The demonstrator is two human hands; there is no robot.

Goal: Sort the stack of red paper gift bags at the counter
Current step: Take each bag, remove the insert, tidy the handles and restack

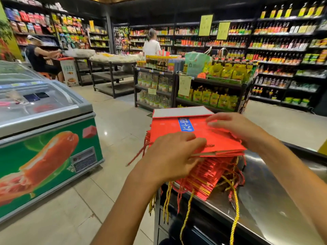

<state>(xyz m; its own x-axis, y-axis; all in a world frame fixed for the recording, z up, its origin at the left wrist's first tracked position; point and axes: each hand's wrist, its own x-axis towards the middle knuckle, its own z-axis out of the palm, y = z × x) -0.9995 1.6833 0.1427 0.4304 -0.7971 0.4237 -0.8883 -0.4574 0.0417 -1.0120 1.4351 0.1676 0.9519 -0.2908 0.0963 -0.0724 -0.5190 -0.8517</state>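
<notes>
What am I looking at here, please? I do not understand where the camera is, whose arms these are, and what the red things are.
No machine here: a person wears one camera on the head, so you see their own arms from above. The left hand pinches the near edge of the top red bag, and the right hand touches its far right side. Below is the stack of red paper gift bags, with cord handles hanging, on a metal counter. A chest freezer stands to the left, store shelves behind.
</notes>
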